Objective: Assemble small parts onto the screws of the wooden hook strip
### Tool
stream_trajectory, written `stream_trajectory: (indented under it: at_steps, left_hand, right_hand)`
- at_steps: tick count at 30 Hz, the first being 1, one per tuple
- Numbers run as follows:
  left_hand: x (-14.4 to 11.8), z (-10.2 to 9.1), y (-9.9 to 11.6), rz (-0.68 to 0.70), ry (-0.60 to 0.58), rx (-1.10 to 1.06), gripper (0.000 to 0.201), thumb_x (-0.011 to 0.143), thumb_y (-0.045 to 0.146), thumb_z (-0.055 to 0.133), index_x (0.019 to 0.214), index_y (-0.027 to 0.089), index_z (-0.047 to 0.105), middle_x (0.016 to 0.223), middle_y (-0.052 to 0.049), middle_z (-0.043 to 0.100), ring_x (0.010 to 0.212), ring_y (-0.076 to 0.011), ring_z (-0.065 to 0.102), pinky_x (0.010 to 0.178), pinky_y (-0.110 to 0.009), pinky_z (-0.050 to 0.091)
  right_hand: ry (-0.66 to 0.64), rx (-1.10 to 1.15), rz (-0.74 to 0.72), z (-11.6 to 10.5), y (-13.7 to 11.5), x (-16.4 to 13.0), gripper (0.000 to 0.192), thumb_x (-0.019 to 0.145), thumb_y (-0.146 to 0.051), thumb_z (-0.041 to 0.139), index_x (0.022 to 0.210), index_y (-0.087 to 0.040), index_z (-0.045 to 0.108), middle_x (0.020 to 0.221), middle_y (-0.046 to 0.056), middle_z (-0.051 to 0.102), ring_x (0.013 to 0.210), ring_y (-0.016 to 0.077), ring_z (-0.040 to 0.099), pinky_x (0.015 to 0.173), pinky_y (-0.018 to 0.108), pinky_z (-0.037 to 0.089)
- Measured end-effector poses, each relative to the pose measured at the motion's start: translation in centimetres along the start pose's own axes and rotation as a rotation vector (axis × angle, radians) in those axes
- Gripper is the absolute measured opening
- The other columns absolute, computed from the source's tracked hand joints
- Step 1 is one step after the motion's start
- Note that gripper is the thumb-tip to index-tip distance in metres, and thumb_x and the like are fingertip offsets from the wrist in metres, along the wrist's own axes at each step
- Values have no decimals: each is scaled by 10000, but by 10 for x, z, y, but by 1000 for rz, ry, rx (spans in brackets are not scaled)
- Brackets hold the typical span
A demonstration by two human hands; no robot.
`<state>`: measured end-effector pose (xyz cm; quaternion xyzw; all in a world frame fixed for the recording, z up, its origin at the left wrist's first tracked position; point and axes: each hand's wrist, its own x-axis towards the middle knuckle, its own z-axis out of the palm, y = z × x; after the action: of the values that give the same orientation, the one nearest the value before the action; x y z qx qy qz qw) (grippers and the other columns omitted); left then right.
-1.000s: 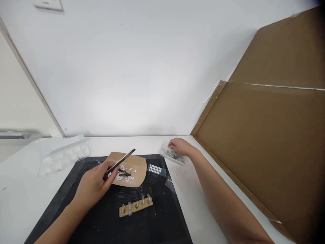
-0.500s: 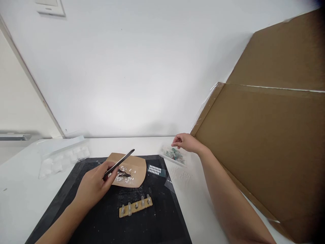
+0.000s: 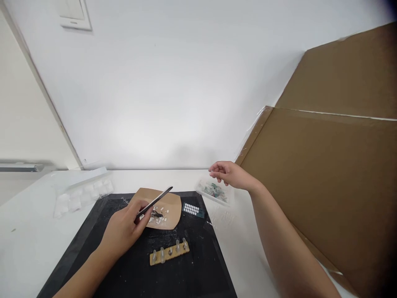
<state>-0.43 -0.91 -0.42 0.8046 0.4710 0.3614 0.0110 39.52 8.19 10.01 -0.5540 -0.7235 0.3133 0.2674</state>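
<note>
My left hand [image 3: 125, 229] is closed around a pair of black tweezers [image 3: 158, 200], which slant up to the right. It hovers over the near left part of a brown paper tray [image 3: 173, 207] holding small white pieces and something dark. My right hand [image 3: 231, 174] hangs above a clear box [image 3: 214, 191] of small green and whitish pieces. Its fingers are loosely bent and apart, and I see nothing between them. Nearer me lies a wooden strip [image 3: 169, 253] with several clear upright tubes. A card of white oval stickers [image 3: 192, 209] rests right of the tray.
A black mat [image 3: 173, 281] covers the middle of the white table [image 3: 25, 248]. At the back left stands a clear compartment box [image 3: 83, 192] with white contents. Small clear pieces [image 3: 225, 217] lie right of the mat. A cardboard panel [image 3: 328, 174] rises at the right.
The fingers of my right hand have spread from a pinch and risen slightly above the clear box. My left hand keeps the tweezers over the tray. The view has shifted slightly.
</note>
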Motion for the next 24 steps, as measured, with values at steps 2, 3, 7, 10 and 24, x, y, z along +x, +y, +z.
stream_trajectory:
  at_steps: [2,3,7,10,24]
  left_hand:
    - [0,0,3,-1,4,-22,174,1071,388,536,1068,249,640,836,27,751,615,-158,694,616,-268,467]
    - [0,1,5,-7,4,-32,176,1072,388,532,1064,250,640,832,25,749,610,-160,689,612,-273,464]
    - [-1,3,10,-44,6,-62,179,1069,391,532,1078,247,639,851,7,765,669,-190,716,636,-291,486]
    - [-2,6,14,-59,14,-82,193,1066,410,538,1114,247,629,949,-13,789,765,-213,751,678,-306,522]
    - [-3,1,23,-54,8,-105,186,1076,405,526,1154,253,598,964,-10,803,744,-205,763,673,-297,529]
  right_hand:
    - [-8,17,-17,4,-15,-8,307,946,-434,718,1114,-177,735,780,33,711,648,141,653,505,231,525]
    - [-14,24,-27,7,-23,-12,326,952,-440,717,1147,-179,738,778,29,708,615,129,636,513,237,536]
    - [-80,62,-82,27,-49,-31,381,962,-470,716,1226,-197,747,858,50,747,656,143,677,531,245,575]
    - [-92,177,-173,52,-57,-42,374,965,-495,724,1201,-208,760,1092,107,771,841,198,747,503,229,574]
    - [201,235,-28,90,10,-37,442,983,-565,640,1176,-178,728,1040,135,797,895,250,775,491,246,539]
